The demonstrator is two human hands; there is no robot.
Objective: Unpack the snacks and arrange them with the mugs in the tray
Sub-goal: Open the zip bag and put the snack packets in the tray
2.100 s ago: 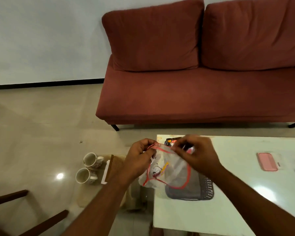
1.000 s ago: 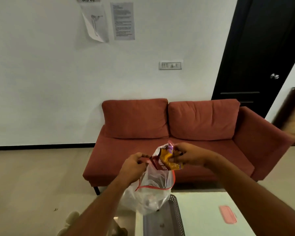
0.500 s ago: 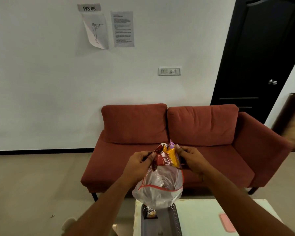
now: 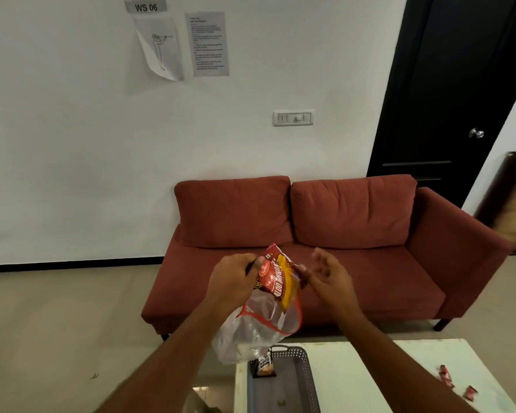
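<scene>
Head view shows our left hand [image 4: 236,281] with its fingers curled, pinching the top edge of a red snack packet [image 4: 271,278] together with the mouth of a clear plastic bag [image 4: 256,329]. A yellow packet [image 4: 288,290] lies against the red one, and both stick up out of the bag. Our right hand [image 4: 328,278] is just beside them with its fingers loosely spread and holding nothing. Its thumb is close to the yellow packet, but we cannot tell whether it touches.

The bag, edged with a red zip line, hangs from our left hand in the air, with its bottom over the far end of a grey tray [image 4: 308,380]. A salted peanuts packet [image 4: 264,365] stands inside the tray at that far end, partly behind the bag.

The tray sits on the left part of a white table [image 4: 370,377]. A few small red wrappers [image 4: 446,380] lie near the table's right edge, well apart from the tray. Beyond the table is a red sofa [image 4: 355,263] against a white wall, with a black door [image 4: 453,99] to its right.
</scene>
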